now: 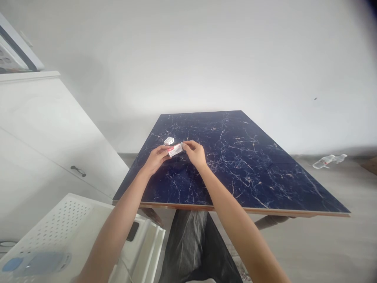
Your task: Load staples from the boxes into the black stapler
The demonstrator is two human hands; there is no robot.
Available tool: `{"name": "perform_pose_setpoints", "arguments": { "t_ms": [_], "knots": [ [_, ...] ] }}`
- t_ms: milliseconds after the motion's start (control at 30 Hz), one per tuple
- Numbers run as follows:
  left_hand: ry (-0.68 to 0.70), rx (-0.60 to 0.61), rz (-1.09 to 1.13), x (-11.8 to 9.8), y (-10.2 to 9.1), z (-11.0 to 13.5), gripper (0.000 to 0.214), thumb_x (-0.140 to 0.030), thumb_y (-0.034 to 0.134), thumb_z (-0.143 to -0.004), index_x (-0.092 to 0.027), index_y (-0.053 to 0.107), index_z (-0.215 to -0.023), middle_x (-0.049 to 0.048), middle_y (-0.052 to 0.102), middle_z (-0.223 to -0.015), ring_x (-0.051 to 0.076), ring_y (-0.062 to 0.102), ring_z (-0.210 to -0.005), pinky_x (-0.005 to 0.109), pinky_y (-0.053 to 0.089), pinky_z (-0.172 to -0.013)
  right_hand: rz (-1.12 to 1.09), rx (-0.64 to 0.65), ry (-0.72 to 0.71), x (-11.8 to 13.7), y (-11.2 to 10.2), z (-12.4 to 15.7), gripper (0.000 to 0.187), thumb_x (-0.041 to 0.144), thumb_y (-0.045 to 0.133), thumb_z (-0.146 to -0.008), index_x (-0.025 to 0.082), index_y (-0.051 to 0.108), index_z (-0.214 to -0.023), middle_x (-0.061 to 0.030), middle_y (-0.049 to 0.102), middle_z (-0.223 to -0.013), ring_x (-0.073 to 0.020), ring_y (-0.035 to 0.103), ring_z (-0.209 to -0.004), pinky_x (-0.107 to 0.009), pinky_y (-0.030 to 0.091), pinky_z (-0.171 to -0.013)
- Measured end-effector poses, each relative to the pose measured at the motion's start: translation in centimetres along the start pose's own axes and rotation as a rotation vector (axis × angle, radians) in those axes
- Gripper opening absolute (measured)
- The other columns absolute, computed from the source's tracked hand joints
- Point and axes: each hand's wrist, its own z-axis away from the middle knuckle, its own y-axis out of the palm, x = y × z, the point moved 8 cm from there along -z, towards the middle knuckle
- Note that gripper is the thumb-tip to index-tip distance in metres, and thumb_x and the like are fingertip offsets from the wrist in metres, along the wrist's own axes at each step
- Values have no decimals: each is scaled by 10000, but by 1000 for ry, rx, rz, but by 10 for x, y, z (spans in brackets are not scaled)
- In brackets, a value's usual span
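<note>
Between my two hands is a small white and red carton [176,149], held a little above the dark blue marbled table [241,165]. My left hand [157,158] grips its left end, thumb on top and fingers beneath. The fingers of my right hand [193,151] pinch the carton's right end, where a dark edge shows; whether that end is open I cannot tell. Just behind the carton, a second small white box [169,141] rests on the tabletop, apart from both hands.
A white cabinet [53,129] with a dark handle stands at the left. Below it is a white perforated unit [59,232], with a dark phone-like object [132,231] on it. Clear plastic packaging [328,161] lies on the floor at right. A pale wall rises behind the table.
</note>
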Motion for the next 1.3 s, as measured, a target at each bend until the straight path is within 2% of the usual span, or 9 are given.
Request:
{"name": "perform_pose_setpoints", "arguments": {
  "t_ms": [100,200,400,533,667,900,1067,1167,1300],
  "knots": [
    [-21,-3,68,0,-1,0,295,-329,869,-702,-189,737,-926,65,747,-1076,213,690,-986,306,571,-791,-230,77,155,-9,8,1,273,451,698,-779,212,711,-911,-36,757,-962,-191,700,-883,-312,575,-782],
    [-46,13,126,1,-1,1,278,-309,875,-700,-195,740,-914,53,751,-1045,200,695,-971,292,578,-787,-399,156,231,-7,16,5,319,429,780,-706,208,664,-904,-33,752,-920,-170,700,-816,-302,587,-764],
    [-58,-2,144,4,-4,0,287,-309,866,-712,-206,751,-955,52,757,-1043,189,703,-964,266,584,-790,-496,180,288,-7,20,7,338,424,814,-687,212,652,-895,-33,750,-867,-171,714,-771,-314,607,-762],
    [-19,-58,111,1,-11,-3,276,-316,835,-747,-205,756,-987,62,756,-1065,191,703,-990,239,587,-768,-501,189,303,-12,22,5,298,430,774,-752,212,685,-935,-44,752,-893,-178,724,-808,-341,607,-832],
    [-43,-20,144,2,-8,-1,263,-304,823,-764,-203,760,-999,67,760,-1065,196,707,-993,255,594,-801,-525,175,312,-15,22,6,307,372,816,-720,206,683,-940,-41,753,-925,-157,715,-806,-321,593,-857],
    [-49,18,157,0,-7,2,295,-312,837,-762,-215,766,-1031,65,751,-1111,217,704,-1039,301,596,-865,-542,202,309,-15,28,10,303,427,827,-699,203,647,-793,-22,732,-874,-151,699,-828,-311,578,-896],
    [-43,60,170,0,-3,3,301,-295,868,-729,-227,775,-1008,50,747,-1118,210,707,-1013,334,589,-898,-560,215,265,-8,29,12,292,377,826,-708,187,738,-911,-27,749,-903,-143,696,-810,-314,570,-903],
    [-32,90,166,-1,0,5,267,-271,870,-727,-224,774,-972,42,743,-1122,208,703,-1020,339,586,-900,-497,237,254,-7,28,13,323,356,829,-698,196,744,-966,-36,763,-967,-164,707,-856,-342,567,-921],
    [11,105,104,-4,3,5,265,-288,857,-745,-206,757,-976,49,746,-1103,191,706,-965,315,597,-845,-380,307,254,-10,32,14,340,365,804,-733,205,719,-1020,-41,767,-998,-158,701,-855,-318,568,-861]
  ]
}}
